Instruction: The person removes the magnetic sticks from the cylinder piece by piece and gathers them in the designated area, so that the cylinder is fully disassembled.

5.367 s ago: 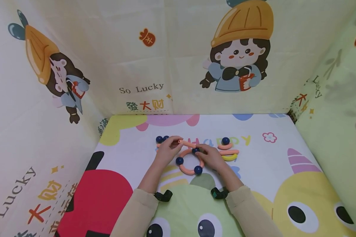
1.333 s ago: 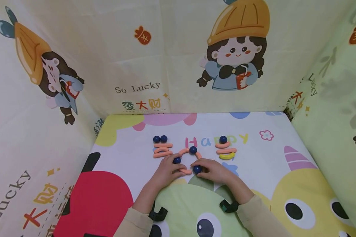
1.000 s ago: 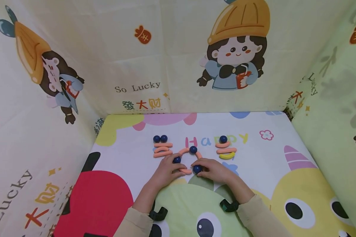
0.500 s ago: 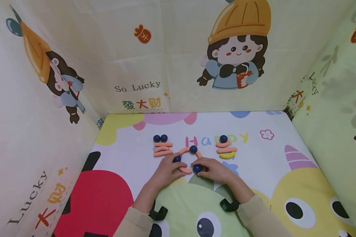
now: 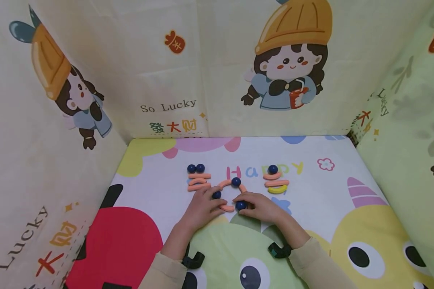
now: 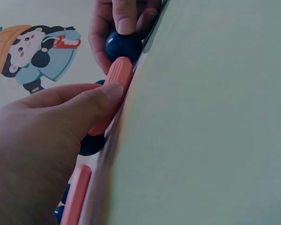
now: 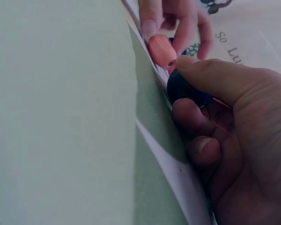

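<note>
Three navy balls and several curved pink magnetic rods form a ring on the table. My left hand (image 5: 202, 206) holds the lower curved pink rod (image 6: 117, 77), thumb on its near side; the left navy ball (image 5: 216, 195) sits by its fingers. My right hand (image 5: 260, 206) pinches the right navy ball (image 5: 240, 205) between thumb and fingers. In the head view a small gap shows between that ball and the free end of the lower rod. The top navy ball (image 5: 236, 182) joins two curved rods at the far side. The right curved rod (image 5: 242, 188) is partly hidden by my right hand.
Behind my left hand lie two navy balls (image 5: 196, 168) and several pink rods (image 5: 199, 176). To the right are another navy ball (image 5: 273, 169), pink rods (image 5: 277, 183) and a yellow curved rod (image 5: 277, 189). A patterned cloth wall (image 5: 217, 80) stands behind the table.
Earlier both hands held a pink rod above the ring's far side; they have since come down to its near side, where a gap now shows. Over the last second the hands stay nearly still.
</note>
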Tool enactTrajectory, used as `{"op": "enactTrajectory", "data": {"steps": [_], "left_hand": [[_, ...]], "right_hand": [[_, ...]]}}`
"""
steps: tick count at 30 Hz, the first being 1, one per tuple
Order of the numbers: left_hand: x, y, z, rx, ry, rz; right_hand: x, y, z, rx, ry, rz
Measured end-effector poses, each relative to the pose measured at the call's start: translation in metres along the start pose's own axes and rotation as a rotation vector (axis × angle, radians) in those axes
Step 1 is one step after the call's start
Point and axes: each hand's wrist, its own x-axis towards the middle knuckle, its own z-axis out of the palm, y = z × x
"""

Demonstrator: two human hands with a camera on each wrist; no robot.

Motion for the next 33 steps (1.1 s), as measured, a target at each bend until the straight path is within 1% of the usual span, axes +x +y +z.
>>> {"op": "enactTrajectory", "data": {"steps": [1, 4, 8, 10, 15, 19, 21, 23, 25, 27, 29, 33], "left_hand": [[0.000, 0.001, 0.000, 0.023, 0.011, 0.026], [0.000, 0.003, -0.001, 0.035, 0.001, 0.046], [0.000, 0.005, 0.001, -0.023, -0.048, 0.004], [-0.001, 0.005, 0.002, -0.044, -0.056, 0.000], [0.000, 0.005, 0.005, -0.069, -0.024, 0.023], [0.000, 0.006, 0.004, -0.094, -0.019, 0.014], [-0.001, 0.007, 0.002, -0.116, -0.035, -0.004], [-0.002, 0.006, -0.002, -0.117, -0.062, -0.025], [-0.002, 0.005, -0.007, -0.108, -0.090, -0.050], [-0.002, 0.003, -0.013, -0.098, -0.103, -0.076], [-0.004, -0.001, -0.018, -0.090, -0.096, -0.099], [-0.012, -0.014, -0.024, -0.077, -0.073, -0.141]], "right_hand": [[0.000, 0.000, 0.000, 0.000, 0.002, 0.002], [0.000, 0.001, 0.001, -0.001, 0.007, 0.009], [0.000, 0.003, 0.001, -0.002, 0.005, 0.017], [0.000, 0.004, 0.001, -0.004, 0.007, 0.022], [-0.001, 0.006, 0.002, -0.003, 0.012, 0.031], [-0.001, 0.006, 0.002, -0.002, 0.014, 0.025], [-0.001, 0.005, 0.002, -0.001, 0.016, 0.019], [-0.001, 0.005, 0.002, 0.004, 0.014, 0.007], [-0.001, 0.005, 0.003, 0.009, 0.009, 0.003], [-0.001, 0.005, 0.003, 0.011, 0.003, 0.004], [-0.001, 0.006, 0.004, 0.009, -0.003, 0.008], [-0.002, 0.007, 0.006, 0.019, -0.003, 0.024]]}}
